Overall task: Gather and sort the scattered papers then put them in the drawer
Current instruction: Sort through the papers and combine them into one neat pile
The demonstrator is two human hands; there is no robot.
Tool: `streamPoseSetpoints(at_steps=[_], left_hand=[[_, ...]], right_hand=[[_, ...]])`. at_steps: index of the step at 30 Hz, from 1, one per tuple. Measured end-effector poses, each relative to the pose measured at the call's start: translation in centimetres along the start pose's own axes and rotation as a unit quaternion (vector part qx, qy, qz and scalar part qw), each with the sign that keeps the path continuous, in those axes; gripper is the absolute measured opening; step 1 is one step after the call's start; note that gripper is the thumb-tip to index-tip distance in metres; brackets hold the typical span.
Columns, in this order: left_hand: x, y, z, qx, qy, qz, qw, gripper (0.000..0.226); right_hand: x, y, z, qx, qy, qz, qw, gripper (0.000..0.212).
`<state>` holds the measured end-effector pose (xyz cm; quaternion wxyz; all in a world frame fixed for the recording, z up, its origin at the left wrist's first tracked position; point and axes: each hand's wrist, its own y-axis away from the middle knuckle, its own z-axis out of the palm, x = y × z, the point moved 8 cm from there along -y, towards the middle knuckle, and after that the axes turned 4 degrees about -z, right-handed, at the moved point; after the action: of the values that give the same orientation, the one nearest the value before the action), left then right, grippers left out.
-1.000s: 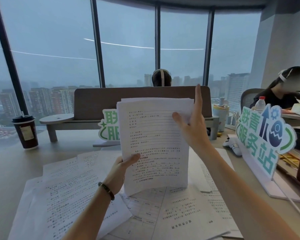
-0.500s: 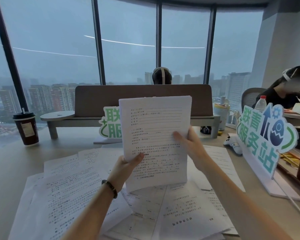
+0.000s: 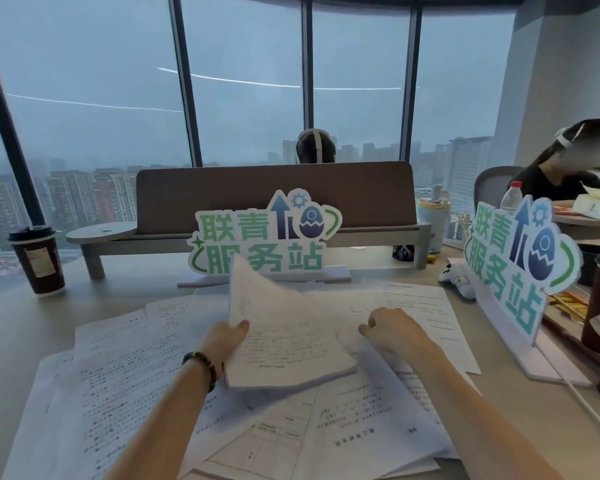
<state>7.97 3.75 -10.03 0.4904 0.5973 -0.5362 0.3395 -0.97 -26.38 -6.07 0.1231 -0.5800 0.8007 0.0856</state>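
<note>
Taking the green cut-out sign (image 3: 262,237) at the middle of the table (image 3: 14,327) as the landmark: far to its left a dark paper coffee cup (image 3: 37,259) with a black lid stands upright near the table's window edge. Between the cup and the sign, a grey riser shelf (image 3: 101,233) begins and runs behind the sign, carrying a brown divider panel (image 3: 274,195).

In front of the sign and to its left, scattered papers (image 3: 118,375) lie overlapping on the table, printed sides up, and spread rightward under both forearms.

Directly in front of the sign, the left hand (image 3: 227,341), a dark bead bracelet (image 3: 201,365) on its wrist, grips a stack of papers (image 3: 284,344) at its left edge, thumb on top. The stack's near edge lies low over the loose sheets; its far left corner curls up in front of the sign's lower edge.

Just right of the stack, the right hand (image 3: 390,329) rests knuckles-up on a loose sheet, fingers curled under; whether it pinches any paper I cannot tell.

Right of the sign, a pale cup (image 3: 432,223) stands at the shelf's end, a small white toy figure (image 3: 459,280) lies on the table, and a second identical sign (image 3: 523,265) stands angled. Beyond it a person in black (image 3: 555,181) sits at another table.
</note>
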Motion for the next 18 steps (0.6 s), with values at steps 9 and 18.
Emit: streamPoseSetpoints(at_steps=[9, 18], left_hand=[[-1.1, -0.9, 0.3, -0.002, -0.099, -0.034, 0.994, 0.041], [0.0, 0.3, 0.0, -0.012, 0.041, -0.007, 0.999, 0.026]], right_hand=[[0.1, -0.1, 1.5, -0.084, -0.167, 0.024, 0.982, 0.065], [3.2, -1.4, -0.6, 0.057, -0.215, 0.056, 0.973, 0.027]])
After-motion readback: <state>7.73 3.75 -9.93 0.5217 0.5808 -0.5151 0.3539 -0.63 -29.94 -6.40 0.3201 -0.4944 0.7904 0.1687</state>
